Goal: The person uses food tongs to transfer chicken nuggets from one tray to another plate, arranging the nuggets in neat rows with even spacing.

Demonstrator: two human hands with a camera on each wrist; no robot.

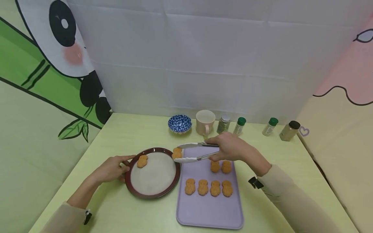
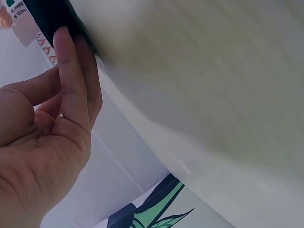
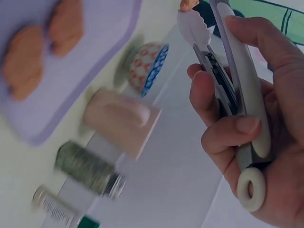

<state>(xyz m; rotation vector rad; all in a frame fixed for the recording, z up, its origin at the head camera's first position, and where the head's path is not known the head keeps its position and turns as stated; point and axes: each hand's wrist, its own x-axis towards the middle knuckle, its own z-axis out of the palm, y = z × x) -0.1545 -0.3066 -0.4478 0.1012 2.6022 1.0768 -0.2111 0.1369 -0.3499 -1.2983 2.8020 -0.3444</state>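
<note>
My left hand (image 1: 110, 170) holds the left rim of a round cream plate (image 1: 154, 177) with a dark brown border. In the left wrist view, the fingers (image 2: 71, 80) reach to the dark plate edge. One golden-brown, peanut-shaped nugget (image 1: 142, 161) lies on the plate's upper left. My right hand (image 1: 233, 147) grips metal tongs (image 3: 247, 90) with pale scalloped tips, thumb on one arm and fingers curled round the other. Between the tips is another nugget (image 1: 176, 153), over the plate's upper right rim. Several more nuggets (image 1: 203, 187) lie on the lilac tray (image 1: 209, 212) under and below the right hand.
Along the back of the pale yellow table stand a blue-patterned bowl (image 1: 179, 124), a pink mug (image 1: 205, 122), a jar of green herbs (image 1: 223, 124), two green-capped bottles (image 1: 240, 126) and a black-capped jar (image 1: 289, 131). A cloth backdrop (image 1: 186, 64) rises behind them.
</note>
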